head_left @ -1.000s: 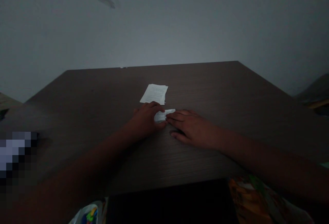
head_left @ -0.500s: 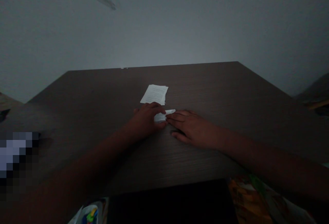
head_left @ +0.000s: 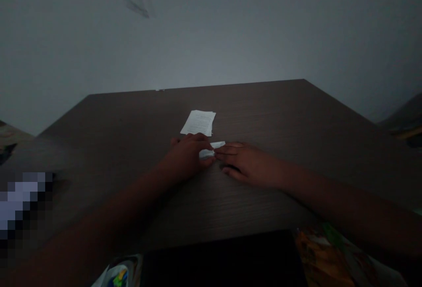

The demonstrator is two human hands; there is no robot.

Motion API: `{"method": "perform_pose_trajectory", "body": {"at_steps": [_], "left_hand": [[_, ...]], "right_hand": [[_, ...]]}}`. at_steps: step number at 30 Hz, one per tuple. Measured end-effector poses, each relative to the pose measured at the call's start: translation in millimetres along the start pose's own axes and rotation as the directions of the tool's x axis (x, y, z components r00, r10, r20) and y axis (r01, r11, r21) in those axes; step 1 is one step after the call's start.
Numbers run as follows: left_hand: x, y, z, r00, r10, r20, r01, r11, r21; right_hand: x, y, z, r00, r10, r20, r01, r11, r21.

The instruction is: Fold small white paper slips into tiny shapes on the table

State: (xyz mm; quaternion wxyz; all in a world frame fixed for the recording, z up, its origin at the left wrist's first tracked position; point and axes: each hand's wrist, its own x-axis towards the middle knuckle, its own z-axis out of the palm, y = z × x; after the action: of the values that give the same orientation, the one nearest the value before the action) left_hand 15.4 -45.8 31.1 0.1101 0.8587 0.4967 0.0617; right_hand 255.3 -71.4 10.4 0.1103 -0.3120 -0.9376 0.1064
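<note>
A small folded paper (head_left: 206, 153) lies on the dark wooden table between my hands, mostly covered by them. My left hand (head_left: 185, 155) is curled over its left end, thumb at the near edge and forefinger across the top. From the other side, my right hand (head_left: 249, 163) lies flat with outstretched fingers, their tips pressing on the paper and the thumb apart on the table. Just beyond my left hand rests a short stack of printed paper sheets (head_left: 198, 122), slightly uneven at its edges.
The wooden table (head_left: 263, 107) reaches back to a pale wall. A blurred-out bright object (head_left: 23, 199) is at the left. Below the near edge are a tub with colourful pieces (head_left: 119, 277), a black surface (head_left: 220, 260) and an orange packet (head_left: 323, 256).
The fingertips of my right hand have shifted slightly along the folded paper, and my left hand keeps its place on it. The view has tilted a little.
</note>
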Motion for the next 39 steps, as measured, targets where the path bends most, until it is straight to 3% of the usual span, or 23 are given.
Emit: {"method": "perform_pose_trajectory", "body": {"at_steps": [4,11,22,29,33,36,39], "left_hand": [[2,-2,0.8,1.000,0.001,0.008,-0.001,1.000,0.017],[5,-3,1.4,0.999,-0.004,0.043,0.003,1.000,0.019],[4,-3,4.5,1.000,0.014,0.010,-0.014,1.000,0.007],[3,-3,11.4,0.998,0.051,-0.040,-0.052,0.998,-0.020],[2,-3,14.6,0.995,0.085,-0.053,-0.087,0.995,-0.039],[0,-3,13.4,0.989,0.138,-0.050,-0.140,0.989,-0.050],[-3,-4,8.8,0.984,0.178,-0.011,-0.179,0.982,-0.054]], "right_hand": [[-1,1,-2,1.000,-0.004,0.004,0.004,0.998,-0.070],[-3,-2,-6,0.979,0.201,-0.033,-0.203,0.945,-0.258],[5,7,-17,0.914,0.405,-0.021,-0.393,0.874,-0.286],[9,26,-8,0.933,0.348,-0.091,-0.357,0.927,-0.112],[8,25,-6,0.967,0.206,-0.149,-0.219,0.972,-0.079],[8,21,-5,0.989,0.116,-0.096,-0.121,0.991,-0.052],[9,18,-5,0.994,0.109,-0.032,-0.110,0.993,-0.048]]}}
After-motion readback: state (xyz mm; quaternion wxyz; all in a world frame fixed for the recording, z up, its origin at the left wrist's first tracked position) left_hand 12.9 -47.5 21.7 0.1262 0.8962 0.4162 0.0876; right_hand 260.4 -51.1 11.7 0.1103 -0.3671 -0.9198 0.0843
